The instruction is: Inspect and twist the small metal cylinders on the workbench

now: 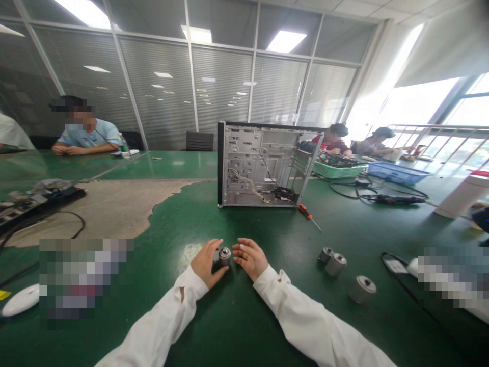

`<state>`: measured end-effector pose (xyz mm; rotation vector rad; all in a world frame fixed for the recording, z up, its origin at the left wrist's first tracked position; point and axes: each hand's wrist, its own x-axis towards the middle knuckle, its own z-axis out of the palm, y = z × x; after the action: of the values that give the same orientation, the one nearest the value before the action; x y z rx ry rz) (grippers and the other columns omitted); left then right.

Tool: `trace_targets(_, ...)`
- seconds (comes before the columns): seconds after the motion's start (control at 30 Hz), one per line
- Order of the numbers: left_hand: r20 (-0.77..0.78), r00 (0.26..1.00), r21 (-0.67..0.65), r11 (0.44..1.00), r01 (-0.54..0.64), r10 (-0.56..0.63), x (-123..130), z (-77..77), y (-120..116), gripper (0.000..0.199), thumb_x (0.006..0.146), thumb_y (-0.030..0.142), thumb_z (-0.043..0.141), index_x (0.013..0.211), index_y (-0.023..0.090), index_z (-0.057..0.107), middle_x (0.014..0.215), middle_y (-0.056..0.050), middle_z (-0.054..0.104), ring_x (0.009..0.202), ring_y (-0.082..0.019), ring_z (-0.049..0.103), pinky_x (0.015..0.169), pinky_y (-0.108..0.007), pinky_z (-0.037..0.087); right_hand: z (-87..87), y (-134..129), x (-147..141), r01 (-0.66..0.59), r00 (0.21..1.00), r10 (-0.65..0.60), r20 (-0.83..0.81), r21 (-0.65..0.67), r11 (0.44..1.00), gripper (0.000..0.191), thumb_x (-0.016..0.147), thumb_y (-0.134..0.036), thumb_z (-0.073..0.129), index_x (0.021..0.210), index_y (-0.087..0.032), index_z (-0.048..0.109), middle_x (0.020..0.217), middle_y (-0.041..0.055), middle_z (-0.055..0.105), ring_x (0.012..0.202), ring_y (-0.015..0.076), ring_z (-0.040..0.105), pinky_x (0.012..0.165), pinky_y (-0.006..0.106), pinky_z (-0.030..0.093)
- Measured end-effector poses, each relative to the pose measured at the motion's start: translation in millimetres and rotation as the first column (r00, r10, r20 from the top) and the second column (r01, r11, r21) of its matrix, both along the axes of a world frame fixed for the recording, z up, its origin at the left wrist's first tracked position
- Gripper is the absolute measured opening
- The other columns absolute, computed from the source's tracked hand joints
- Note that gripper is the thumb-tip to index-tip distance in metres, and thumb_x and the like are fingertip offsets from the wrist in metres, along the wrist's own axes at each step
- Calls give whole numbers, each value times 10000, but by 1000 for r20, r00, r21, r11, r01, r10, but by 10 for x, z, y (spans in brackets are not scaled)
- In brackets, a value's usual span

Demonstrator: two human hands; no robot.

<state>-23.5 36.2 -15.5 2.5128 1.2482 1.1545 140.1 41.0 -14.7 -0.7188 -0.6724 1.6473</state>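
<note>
Head view: left hand [208,263] half-curled against a small metal cylinder [225,256] on the green surface [244,326], right hand [250,258] open just beside it, no firm grip; risk of rolling from a nudge.

Right there, a stubby metal cylinder [224,256] stands upright, dark hole on top, on the green table [275,311]; three matching cylinders [335,264] sit tilted off to the right!

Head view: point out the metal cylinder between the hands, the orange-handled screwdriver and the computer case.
Metal cylinder [224,256]: head view, top face.
Orange-handled screwdriver [303,210]: head view, handle.
Computer case [244,158]: head view, metal panel.
</note>
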Motion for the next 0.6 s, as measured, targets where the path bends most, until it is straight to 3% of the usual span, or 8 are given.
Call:
trace_targets(0.17,8,1000,-23,1000,-11,11,-13,-113,63,594,611,288,565,1135,143,327,1090,-127,424,963,-232,462,823,-408,399,-67,39,1,-12,968,-35,249,185,983,286,558,-260,666,819,-192,570,769,18,593,661,125,552,534,234,421)
trace_targets(0.33,-46,999,-10,1000,-8,7,-29,-178,100,524,619,327,560,1079,143,387,1061,-122,460,999,-243,441,844,-403,387,85,42,-2,-80,796,-253,549,511,856,170,621,-225,611,789,-204,618,913,37,551,807,145,525,634,248,425)
trace_targets(0.43,-47,999,-16,1000,-9,8,-31,-197,111,505,630,333,553,1069,143,392,1050,-118,473,977,-231,457,834,-390,395,202,16,-27,-150,682,-338,648,576,803,150,632,-208,595,778,-213,629,941,41,541,883,163,509,653,254,425)
trace_targets(0.6,-56,998,-38,999,-8,6,-25,-208,117,485,642,345,537,1066,153,400,1040,-109,490,953,-225,471,820,-386,399,262,-16,-81,-217,577,-378,724,582,784,133,623,-182,594,749,-207,627,928,37,542,873,155,515,670,259,424)
